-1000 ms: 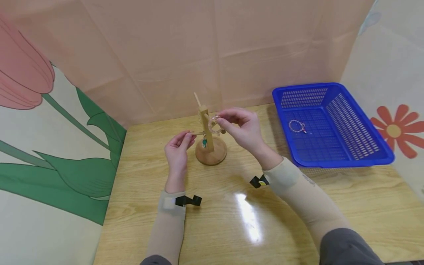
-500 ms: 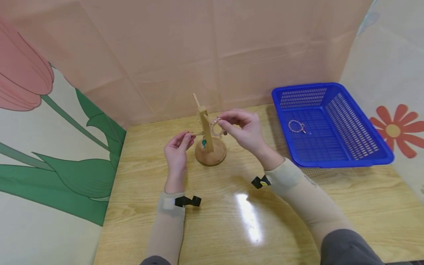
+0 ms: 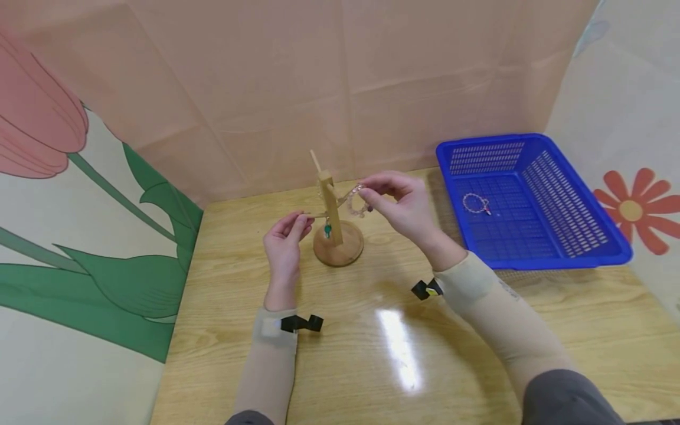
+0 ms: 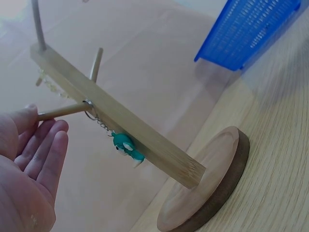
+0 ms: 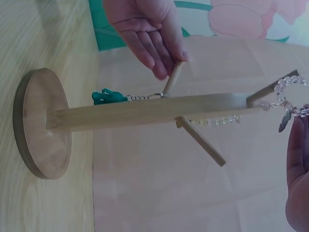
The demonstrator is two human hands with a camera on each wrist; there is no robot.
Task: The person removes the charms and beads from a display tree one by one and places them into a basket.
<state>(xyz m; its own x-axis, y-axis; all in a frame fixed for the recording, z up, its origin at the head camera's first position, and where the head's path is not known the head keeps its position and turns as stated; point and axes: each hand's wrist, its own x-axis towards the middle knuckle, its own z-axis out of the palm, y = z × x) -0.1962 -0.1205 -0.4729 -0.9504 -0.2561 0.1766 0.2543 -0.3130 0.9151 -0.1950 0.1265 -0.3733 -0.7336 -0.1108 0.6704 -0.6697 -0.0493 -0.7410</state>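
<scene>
A wooden peg stand (image 3: 333,215) with a round base stands on the table. My left hand (image 3: 284,239) pinches the end of its left peg (image 4: 63,112). On that peg hangs a keychain (image 4: 126,145) with a green figure. My right hand (image 3: 401,203) pinches a clear pink beaded bracelet (image 3: 355,205) just right of the post. In the right wrist view, the bracelet's beads (image 5: 280,89) overlap the end of a peg near the post's top; I cannot tell whether they go around it. A pale yellow beaded strand (image 5: 215,122) hangs behind the post.
A blue plastic basket (image 3: 531,260) stands to the right on the wooden table (image 3: 350,354). Another pink beaded bracelet (image 3: 475,203) lies inside it. A peach cloth backdrop (image 3: 265,88) rises behind the stand.
My right hand has shifted right, drawing the bracelet away from the post. The left hand stays on its peg, and the stand has not moved.
</scene>
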